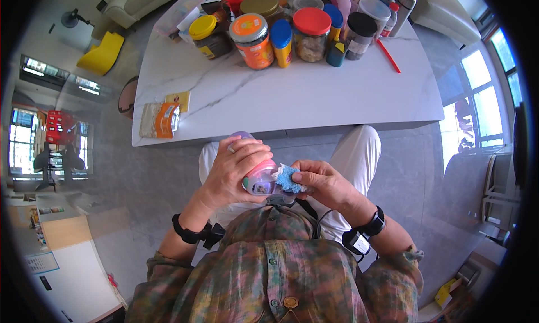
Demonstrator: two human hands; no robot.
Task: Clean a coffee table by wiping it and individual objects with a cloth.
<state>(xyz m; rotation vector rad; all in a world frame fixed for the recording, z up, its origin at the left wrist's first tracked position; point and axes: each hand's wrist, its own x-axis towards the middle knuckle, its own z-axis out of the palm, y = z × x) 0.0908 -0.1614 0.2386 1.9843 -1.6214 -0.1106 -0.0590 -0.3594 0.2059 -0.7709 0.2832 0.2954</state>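
Above my lap, my left hand (236, 167) is wrapped round a clear plastic container (260, 183) with pink and purple parts. Its purple end pokes out beyond my fingers, and much of its body is hidden under them. Pinched in my right hand (327, 183) is a small blue and white cloth (287, 178), which touches the container's side near its clear end. Whether the container is a bottle or a jar, I cannot tell.
Beyond my knees stands a white marble-patterned table (269, 101). At its far side are several jars, including an orange jar (251, 42) and a red-lidded jar (311, 35), plus a red stick (388, 56). An orange and clear packet (159, 121) lies at the near left corner.
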